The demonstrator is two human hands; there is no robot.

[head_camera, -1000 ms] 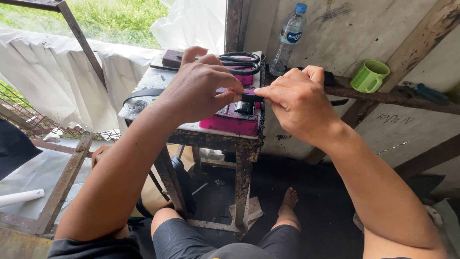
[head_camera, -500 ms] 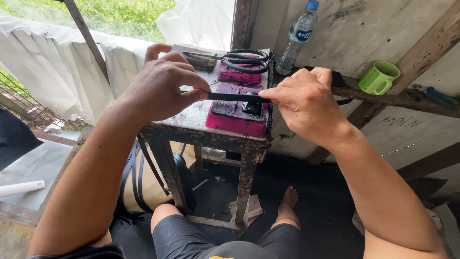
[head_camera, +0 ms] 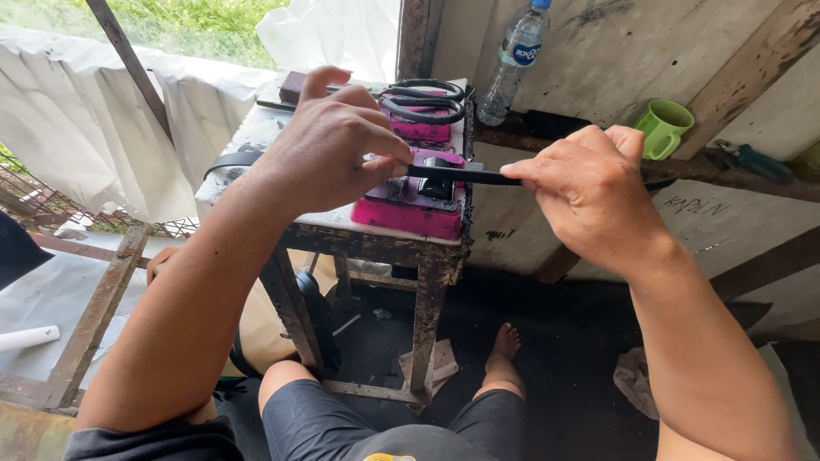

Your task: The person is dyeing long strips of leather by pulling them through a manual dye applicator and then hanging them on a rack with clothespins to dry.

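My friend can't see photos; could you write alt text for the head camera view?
Two bare hands, left hand and right hand, stretch a thin black strap over a pink block on a worn metal stand; black scissors lie behind.

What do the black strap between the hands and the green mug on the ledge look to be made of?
Black strap: thin flat band with a faint sheen, probably rubber or plastic, pinched by the left hand and right hand. Green mug: even bright colour, smooth matte walls, likely plastic.
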